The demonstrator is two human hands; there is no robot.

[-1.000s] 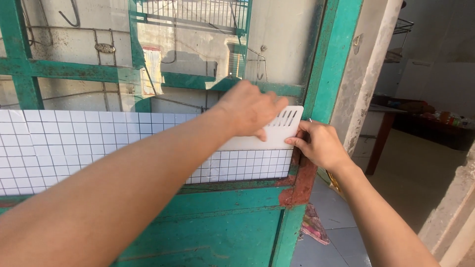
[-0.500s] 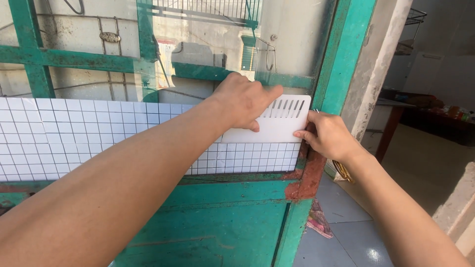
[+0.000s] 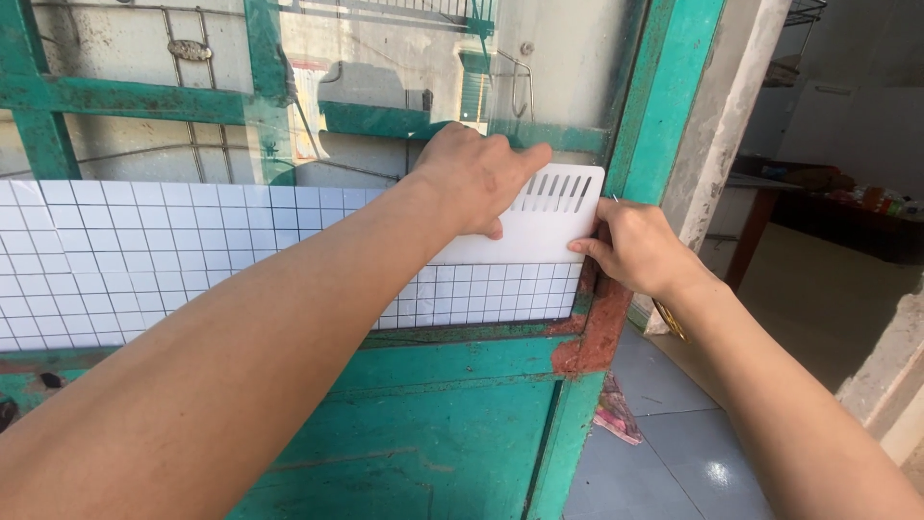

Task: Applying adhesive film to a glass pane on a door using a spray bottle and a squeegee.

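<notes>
- Under our left hand [image 3: 478, 178] sat a white plastic scraper [image 3: 544, 226], flat against the glass pane [image 3: 385, 77] of a green door [image 3: 404, 453].
- The scraper's slotted end lay between our two hands; its straight lower edge sat on the top margin of the white grid-patterned film [image 3: 192, 260].
- Left hand: fingers spread moderately, palm and fingers pressed flat on the scraper's left half. It pinned the tool, not gripping around it.
- Right hand [image 3: 635, 250]: fingers curled fairly tight, thumb and fingertips touching the scraper's right edge, just beside the green door frame [image 3: 664, 96]. We couldn't tell whether it pinched the film corner or only steadied the tool. A thin point stuck up just above this hand; what it was we couldn't tell.
- Film ran well off to the left of our left forearm, covering the lower part of the pane. Rusted patch [image 3: 602, 323] on the frame sat just below our right hand.
- Our judgement on doing this well: keep the scraper edge square to the film's grid lines, keep pressure even across the blade, and work toward the frame so no bubble gets trapped at the edge.
- Risk, as we judged it: tilting the scraper near the frame could crease the film corner.
- Beyond our right arm: tiled floor [image 3: 674, 453] and a pink rag [image 3: 616, 414] at the door's foot.
</notes>
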